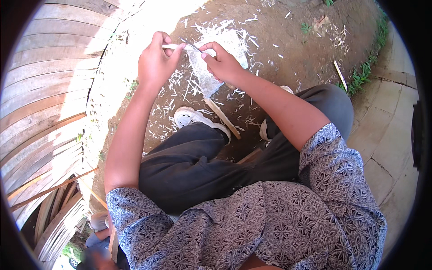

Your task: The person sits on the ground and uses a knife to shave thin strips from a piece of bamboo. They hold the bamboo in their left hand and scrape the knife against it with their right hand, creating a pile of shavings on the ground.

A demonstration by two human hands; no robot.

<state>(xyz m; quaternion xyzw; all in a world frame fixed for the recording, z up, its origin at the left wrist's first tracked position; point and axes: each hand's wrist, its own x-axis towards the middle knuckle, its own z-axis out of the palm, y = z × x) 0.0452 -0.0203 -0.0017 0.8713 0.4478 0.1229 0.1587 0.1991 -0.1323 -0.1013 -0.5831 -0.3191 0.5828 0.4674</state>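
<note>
My left hand (155, 63) pinches a thin pale stick (170, 46), probably wood or bamboo, between thumb and fingers. From the right, my right hand (222, 63) grips a small knife (192, 45); its handle is mostly hidden in my fist. The dark blade slants up and left, and its tip lies at the stick's right end, close to my left thumb. Whether the edge is cutting in cannot be made out. Beneath both hands, pale shavings (225, 33) lie over a transparent plastic sheet (240, 51) and the brown soil.
A flat wooden strip (222, 119) lies between my white clogs (191, 118). Another strip (340, 75) rests near weeds at the right. Wooden boards (49, 67) stand along the left; paving slabs (387, 121) line the right. Another person (99, 238) is partly visible at lower left.
</note>
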